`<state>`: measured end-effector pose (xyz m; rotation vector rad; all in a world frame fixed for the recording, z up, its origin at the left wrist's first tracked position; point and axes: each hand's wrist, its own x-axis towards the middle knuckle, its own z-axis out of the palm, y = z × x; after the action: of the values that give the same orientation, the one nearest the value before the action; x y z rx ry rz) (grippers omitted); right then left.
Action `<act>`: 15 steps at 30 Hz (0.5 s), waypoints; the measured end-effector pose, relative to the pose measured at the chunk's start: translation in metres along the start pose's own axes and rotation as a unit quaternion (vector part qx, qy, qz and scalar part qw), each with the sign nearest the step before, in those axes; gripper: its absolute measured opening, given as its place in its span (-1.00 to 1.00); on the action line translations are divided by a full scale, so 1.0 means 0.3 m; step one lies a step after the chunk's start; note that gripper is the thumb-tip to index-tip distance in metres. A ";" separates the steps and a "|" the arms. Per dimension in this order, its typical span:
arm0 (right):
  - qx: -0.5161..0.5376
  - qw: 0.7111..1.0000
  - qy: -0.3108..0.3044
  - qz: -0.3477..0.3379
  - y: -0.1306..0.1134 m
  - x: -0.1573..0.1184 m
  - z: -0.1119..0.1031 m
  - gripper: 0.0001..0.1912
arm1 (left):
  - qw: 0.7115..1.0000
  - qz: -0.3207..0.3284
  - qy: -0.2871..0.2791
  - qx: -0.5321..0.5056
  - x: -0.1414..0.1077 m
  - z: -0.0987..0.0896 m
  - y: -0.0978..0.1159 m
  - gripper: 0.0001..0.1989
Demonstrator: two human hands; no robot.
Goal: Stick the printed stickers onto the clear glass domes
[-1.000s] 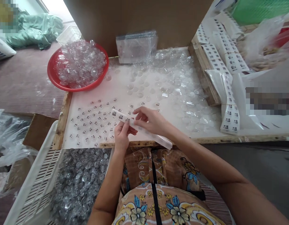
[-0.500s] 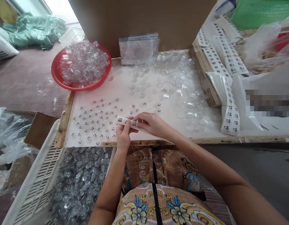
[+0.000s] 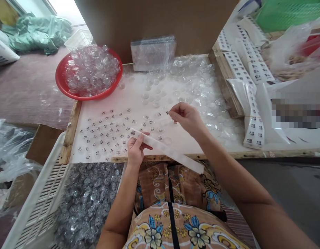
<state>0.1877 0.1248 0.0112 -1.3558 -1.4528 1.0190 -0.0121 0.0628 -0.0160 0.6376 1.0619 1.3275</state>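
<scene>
In my left hand (image 3: 137,147) is a long white sticker strip (image 3: 172,152), pinched near its left end where one panda sticker (image 3: 133,132) shows. The strip slants down to the right past the board's front edge. My right hand (image 3: 187,117) is raised over the white board (image 3: 103,103), thumb and forefinger pinched on a small dark panda sticker (image 3: 167,112). Clear domed discs bearing panda stickers (image 3: 112,131) lie in loose rows at the board's left. Plain clear discs (image 3: 209,114) are spread over its right and back.
A red basin (image 3: 90,95) heaped with clear discs stands at the back left. Below the board, a white crate (image 3: 43,211) holds many stickered discs. Bundled sticker strips (image 3: 253,121) lie at the right beyond a wooden rail (image 3: 229,90). A cardboard box (image 3: 154,20) stands behind.
My right hand has moved from the strip up and to the right, carrying a sticker. The strip now shows bare backing along its length, while my left hand stays nearly still.
</scene>
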 end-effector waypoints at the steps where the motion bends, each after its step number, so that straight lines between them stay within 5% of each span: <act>1: -0.011 1.000 -0.009 0.026 0.024 0.017 -0.012 -0.79 | 1.000 -0.002 -0.001 -0.006 0.000 0.000 0.003 -0.65; 5: -0.098 0.988 -0.084 0.085 0.099 0.035 -0.002 -0.83 | 1.000 -0.003 0.007 -0.024 0.005 0.002 0.011 -0.66; 15: -0.218 0.968 -0.074 0.099 0.100 0.066 0.019 -0.95 | 1.000 -0.007 -0.001 -0.018 0.007 0.002 0.009 -0.67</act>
<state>0.1903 0.1466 -0.0179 -1.8003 -1.7508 0.9753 -0.0129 0.0653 -0.0139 0.6031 1.0368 1.3313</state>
